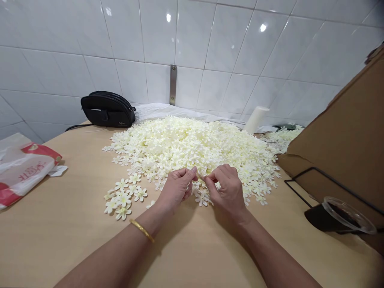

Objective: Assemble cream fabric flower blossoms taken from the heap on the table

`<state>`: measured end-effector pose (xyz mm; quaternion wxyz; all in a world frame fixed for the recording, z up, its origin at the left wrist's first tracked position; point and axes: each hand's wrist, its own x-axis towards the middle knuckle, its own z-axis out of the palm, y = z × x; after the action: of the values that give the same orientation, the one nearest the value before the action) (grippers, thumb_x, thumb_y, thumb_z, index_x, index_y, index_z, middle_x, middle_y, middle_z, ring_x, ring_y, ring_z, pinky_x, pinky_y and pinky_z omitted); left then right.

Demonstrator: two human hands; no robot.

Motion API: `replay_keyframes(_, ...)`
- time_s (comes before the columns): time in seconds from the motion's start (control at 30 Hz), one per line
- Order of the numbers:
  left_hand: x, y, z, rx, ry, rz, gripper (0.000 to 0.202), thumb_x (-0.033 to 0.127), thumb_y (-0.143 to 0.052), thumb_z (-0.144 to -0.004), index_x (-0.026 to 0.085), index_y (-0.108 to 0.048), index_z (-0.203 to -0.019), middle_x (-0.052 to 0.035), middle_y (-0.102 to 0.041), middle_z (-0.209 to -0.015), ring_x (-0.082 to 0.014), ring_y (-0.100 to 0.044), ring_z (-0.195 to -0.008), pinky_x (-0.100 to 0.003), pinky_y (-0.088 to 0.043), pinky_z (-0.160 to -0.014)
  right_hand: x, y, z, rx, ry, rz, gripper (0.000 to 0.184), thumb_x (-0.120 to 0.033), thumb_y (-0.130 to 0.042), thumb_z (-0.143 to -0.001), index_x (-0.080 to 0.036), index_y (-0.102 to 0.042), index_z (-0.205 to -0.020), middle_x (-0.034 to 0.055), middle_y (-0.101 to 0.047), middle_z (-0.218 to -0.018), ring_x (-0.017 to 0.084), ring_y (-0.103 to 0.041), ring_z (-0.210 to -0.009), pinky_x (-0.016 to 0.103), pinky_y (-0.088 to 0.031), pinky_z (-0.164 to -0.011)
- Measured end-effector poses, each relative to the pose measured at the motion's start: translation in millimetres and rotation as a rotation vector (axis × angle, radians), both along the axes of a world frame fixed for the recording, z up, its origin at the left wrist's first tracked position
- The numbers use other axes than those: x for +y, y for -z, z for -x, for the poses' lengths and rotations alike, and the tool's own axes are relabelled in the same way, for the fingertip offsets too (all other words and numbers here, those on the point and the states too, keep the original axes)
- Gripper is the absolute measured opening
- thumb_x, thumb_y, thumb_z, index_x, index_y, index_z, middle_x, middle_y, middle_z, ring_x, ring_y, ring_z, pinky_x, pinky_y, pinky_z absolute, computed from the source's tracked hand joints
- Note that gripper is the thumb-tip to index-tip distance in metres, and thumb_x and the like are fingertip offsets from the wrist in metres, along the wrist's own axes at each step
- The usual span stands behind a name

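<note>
A large heap of pale yellow-white artificial flower heads (186, 144) is spread over the table. At its near edge my left hand (178, 186), with a gold bangle (141, 230) on the wrist, is closed in a pinch of thumb and forefinger. Just to its right my right hand (227, 188) is pinched too, its fingertips close to the left ones. What lies between the fingertips is too small to make out; it may be a thin, pale piece. A single flower head (202, 197) lies below the fingers. Several loose flower heads (123, 198) sit apart, left of my left hand.
A black pouch (108, 110) stands at the back left, near the tiled wall (204, 48). A red and white plastic bag (27, 170) lies at the far left. On the right are a cardboard box (345, 124), a black wire frame with a dark cup (339, 216), and a white cone (256, 120).
</note>
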<state>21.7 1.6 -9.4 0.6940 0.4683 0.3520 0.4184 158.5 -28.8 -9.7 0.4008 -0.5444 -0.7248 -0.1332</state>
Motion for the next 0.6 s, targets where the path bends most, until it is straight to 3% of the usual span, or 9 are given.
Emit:
replay_keyframes(0.17,0,0.9,1,0.071,0.037,-0.042,0.035,0.048,-0.059,-0.063,0.014,-0.050,-0.056,0.0077,-0.030,-0.036,-0.0023,-0.022,-0.032,-0.019,-0.012,-0.034,-1,2.0,1,-0.193,-0.007,-0.066,0.024,-0.018,-0.045,-0.077,-0.019,-0.039,-0.054,0.0001,-0.041,-0.056,0.014,-0.036,-0.062,0.030,-0.027,-0.063)
replay_keyframes(0.27,2,1.1,2,0.107,0.054,-0.037,0.034,0.045,-0.063,-0.059,0.014,-0.050,-0.055,0.0069,-0.032,-0.038,-0.0025,-0.024,-0.034,-0.019,-0.013,-0.035,-1,2.7,2,-0.241,-0.064,-0.031,0.022,-0.017,-0.044,-0.077,-0.018,-0.043,-0.055,0.0008,-0.044,-0.058,0.015,-0.037,-0.064,0.031,-0.028,-0.066)
replay_keyframes(0.47,8,3.5,5,0.005,0.018,0.019,0.032,0.042,-0.063,-0.061,0.015,-0.047,-0.058,0.0086,-0.027,-0.039,-0.0019,-0.021,-0.033,-0.019,-0.009,-0.035,-2,-2.6,2,0.072,-0.272,0.209,0.017,-0.018,-0.044,-0.079,-0.019,-0.055,-0.067,0.0009,-0.053,-0.064,0.014,-0.046,-0.066,0.029,-0.033,-0.067)
replay_keyframes(0.6,8,1.7,6,-0.071,0.100,0.073,0.035,0.041,-0.063,-0.061,0.016,-0.040,-0.055,0.0089,-0.026,-0.040,-0.0014,-0.020,-0.032,-0.019,-0.007,-0.035,-3,-7.7,-1,0.296,-0.284,0.302,0.016,-0.021,-0.043,-0.080,-0.018,-0.054,-0.068,0.0000,-0.052,-0.063,0.013,-0.046,-0.061,0.026,-0.035,-0.061)
